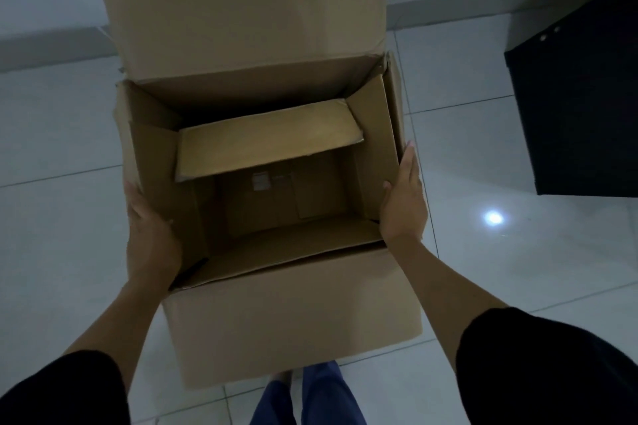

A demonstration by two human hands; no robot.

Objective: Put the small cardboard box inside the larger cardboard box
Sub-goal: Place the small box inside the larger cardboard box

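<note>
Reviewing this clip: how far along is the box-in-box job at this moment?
Done: the small cardboard box, flaps open, already sits down inside the larger cardboard box, which stands on the tiled floor. In hand: the left hand and right hand rest flat against the box sides, gripping nothing. Left: little beyond letting go; the larger box's flaps are still open.

Both arms reach out, black sleeves pushed up past the elbows. Left hand (152, 235) at 9 o'clock, right hand (402, 203) at 3 o'clock, palms in, fingers flat and pointing to 12.
</note>
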